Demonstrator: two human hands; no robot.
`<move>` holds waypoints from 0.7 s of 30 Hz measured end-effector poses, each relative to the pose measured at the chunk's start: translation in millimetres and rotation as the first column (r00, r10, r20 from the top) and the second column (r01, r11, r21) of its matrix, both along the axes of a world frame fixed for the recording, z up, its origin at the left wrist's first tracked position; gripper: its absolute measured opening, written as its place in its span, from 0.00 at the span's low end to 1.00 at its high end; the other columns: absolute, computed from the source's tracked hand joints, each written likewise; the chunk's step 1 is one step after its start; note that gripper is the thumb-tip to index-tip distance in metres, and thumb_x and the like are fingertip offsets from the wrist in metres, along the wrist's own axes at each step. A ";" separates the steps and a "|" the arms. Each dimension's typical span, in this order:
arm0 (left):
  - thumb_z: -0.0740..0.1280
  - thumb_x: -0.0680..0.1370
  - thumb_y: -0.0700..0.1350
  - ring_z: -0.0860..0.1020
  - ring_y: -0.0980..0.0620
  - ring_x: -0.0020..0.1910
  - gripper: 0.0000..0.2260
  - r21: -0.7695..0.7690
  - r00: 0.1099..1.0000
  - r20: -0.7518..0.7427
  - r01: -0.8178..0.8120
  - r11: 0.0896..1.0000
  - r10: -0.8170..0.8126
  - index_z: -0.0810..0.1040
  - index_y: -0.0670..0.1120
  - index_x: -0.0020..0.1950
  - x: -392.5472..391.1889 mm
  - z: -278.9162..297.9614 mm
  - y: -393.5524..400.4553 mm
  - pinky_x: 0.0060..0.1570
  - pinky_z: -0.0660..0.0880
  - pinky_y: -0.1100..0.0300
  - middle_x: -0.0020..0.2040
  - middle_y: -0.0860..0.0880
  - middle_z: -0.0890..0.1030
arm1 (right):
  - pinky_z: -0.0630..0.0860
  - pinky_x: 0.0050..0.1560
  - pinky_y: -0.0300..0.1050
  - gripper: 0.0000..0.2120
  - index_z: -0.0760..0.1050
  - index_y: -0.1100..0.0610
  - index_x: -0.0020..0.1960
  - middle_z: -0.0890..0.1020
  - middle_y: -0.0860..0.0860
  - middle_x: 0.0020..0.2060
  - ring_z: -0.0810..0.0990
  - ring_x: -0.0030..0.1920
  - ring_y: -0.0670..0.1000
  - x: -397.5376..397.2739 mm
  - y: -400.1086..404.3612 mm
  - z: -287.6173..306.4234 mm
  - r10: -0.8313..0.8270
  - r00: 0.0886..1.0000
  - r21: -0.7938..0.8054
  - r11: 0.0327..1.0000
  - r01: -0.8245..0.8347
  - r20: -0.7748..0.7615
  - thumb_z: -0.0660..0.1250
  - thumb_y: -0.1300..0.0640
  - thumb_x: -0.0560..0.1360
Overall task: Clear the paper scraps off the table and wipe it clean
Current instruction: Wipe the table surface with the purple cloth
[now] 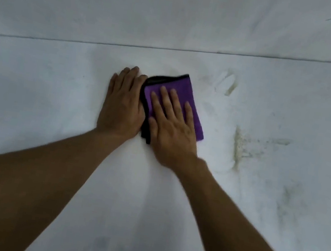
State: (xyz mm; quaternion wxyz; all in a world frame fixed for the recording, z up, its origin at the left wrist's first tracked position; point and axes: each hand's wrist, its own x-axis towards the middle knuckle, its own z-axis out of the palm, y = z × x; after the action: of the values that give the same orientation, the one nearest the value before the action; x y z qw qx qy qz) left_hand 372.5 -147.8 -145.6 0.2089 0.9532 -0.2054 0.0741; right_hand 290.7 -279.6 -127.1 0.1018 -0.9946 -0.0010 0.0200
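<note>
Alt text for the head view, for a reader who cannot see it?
Right hand presses a folded purple cloth flat on a white table; left hand lies flat beside it, touching its edge. Greenish stains mark the table to the right.

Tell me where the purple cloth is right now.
In the head view, the purple cloth lies flat on the table near centre, under the right hand, with the left hand touching its left edge.

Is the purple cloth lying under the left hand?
No, the purple cloth lies under the flat right hand; the left hand rests beside it.
</note>
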 end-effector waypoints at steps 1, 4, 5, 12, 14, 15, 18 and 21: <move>0.54 0.80 0.44 0.62 0.39 0.77 0.23 -0.004 1.000 0.010 -0.005 1.000 0.005 0.68 0.39 0.75 0.0 -0.6 -0.8 0.78 0.53 0.43 0.76 0.38 0.67 | 0.40 0.79 0.54 0.28 0.46 0.49 0.81 0.48 0.49 0.81 0.43 0.80 0.50 16.7 -10.8 -0.9 0.019 1.000 -0.017 1.000 -0.019 0.002 0.40 0.45 0.82; 0.52 0.83 0.43 0.62 0.41 0.78 0.21 0.005 0.999 0.030 -0.018 1.000 0.017 0.68 0.39 0.75 -2.3 1.7 -2.7 0.79 0.52 0.44 0.77 0.40 0.67 | 0.39 0.78 0.53 0.27 0.46 0.49 0.81 0.47 0.49 0.81 0.42 0.80 0.49 42.8 -54.7 -3.4 -0.152 0.988 -0.021 0.988 0.152 -0.038 0.45 0.47 0.84; 0.52 0.84 0.43 0.61 0.41 0.78 0.21 0.006 0.999 0.031 -0.015 1.000 0.015 0.68 0.39 0.75 -2.0 2.3 -3.0 0.79 0.51 0.44 0.77 0.40 0.66 | 0.39 0.78 0.53 0.27 0.46 0.50 0.81 0.47 0.49 0.81 0.42 0.80 0.49 42.2 -69.4 -4.4 -0.258 0.965 -0.010 0.966 0.258 -0.039 0.46 0.48 0.84; 0.56 0.82 0.39 0.61 0.40 0.78 0.22 -0.054 1.000 0.024 -0.001 0.999 0.003 0.65 0.36 0.76 0.1 1.6 -2.0 0.79 0.50 0.43 0.76 0.37 0.66 | 0.38 0.78 0.56 0.29 0.45 0.51 0.81 0.46 0.51 0.80 0.41 0.80 0.52 1.2 2.8 1.3 -0.080 0.996 0.027 0.996 0.081 -0.042 0.45 0.46 0.82; 0.56 0.81 0.39 0.59 0.40 0.79 0.24 -0.071 1.000 0.011 -0.013 0.997 0.014 0.62 0.35 0.77 0.9 0.2 -0.8 0.79 0.49 0.44 0.77 0.36 0.64 | 0.38 0.79 0.56 0.28 0.46 0.50 0.81 0.47 0.49 0.81 0.41 0.80 0.50 22.3 7.7 1.5 0.093 0.995 0.037 0.995 -0.092 -0.032 0.47 0.45 0.83; 0.54 0.81 0.40 0.59 0.41 0.79 0.24 -0.074 1.000 0.009 -0.020 0.997 0.021 0.61 0.35 0.77 1.0 0.2 -1.3 0.79 0.49 0.44 0.77 0.37 0.64 | 0.39 0.79 0.55 0.27 0.48 0.49 0.81 0.48 0.49 0.81 0.42 0.80 0.50 38.0 -3.0 1.0 0.143 0.989 0.021 0.990 -0.142 -0.035 0.47 0.46 0.83; 0.49 0.84 0.42 0.59 0.42 0.79 0.23 -0.064 1.000 0.016 -0.025 0.998 0.026 0.60 0.36 0.78 -0.7 1.8 -4.3 0.80 0.49 0.45 0.78 0.38 0.63 | 0.43 0.77 0.54 0.27 0.52 0.50 0.80 0.54 0.50 0.80 0.48 0.80 0.52 76.0 -64.2 -3.0 0.021 1.000 -0.017 1.000 -0.021 0.000 0.47 0.49 0.82; 0.48 0.84 0.43 0.58 0.44 0.79 0.23 -0.051 1.000 0.006 -0.028 0.998 0.029 0.61 0.37 0.78 -0.1 1.3 -3.0 0.80 0.49 0.45 0.78 0.39 0.63 | 0.52 0.77 0.56 0.24 0.61 0.53 0.78 0.61 0.52 0.78 0.56 0.79 0.54 77.5 -119.0 0.8 -0.313 0.946 0.088 0.948 0.305 0.091 0.52 0.54 0.82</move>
State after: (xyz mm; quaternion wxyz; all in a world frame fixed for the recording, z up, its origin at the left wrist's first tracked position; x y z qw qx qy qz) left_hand 372.5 -150.7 -144.3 0.2312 0.9502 -0.1906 0.0853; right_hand 368.3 -398.6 -126.3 0.1395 -0.9778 0.1489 -0.0477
